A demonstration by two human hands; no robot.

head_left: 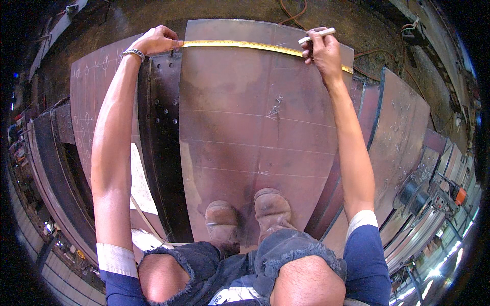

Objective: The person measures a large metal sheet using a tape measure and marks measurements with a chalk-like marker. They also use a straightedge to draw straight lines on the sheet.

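A yellow tape measure (240,45) lies stretched across the far part of a large brown steel plate (224,92). At the plate's left edge my left hand (159,42) is closed, pinching the tape's end between thumb and fingers. My right hand (325,55) is closed around a white chalk stick (315,35), held crosswise above the tape near the plate's right side. Its lower fingers rest at the tape, which runs on beneath them to the plate's edge. Thin white lines and arrow marks cross the plate nearer to me.
I crouch with both boots (272,206) on the plate. Another marked plate (84,92) and a dark beam with holes (161,137) lie left. To the right are more steel plates (400,122) and a machine with an orange part (460,196). A cable (293,18) runs over the far floor.
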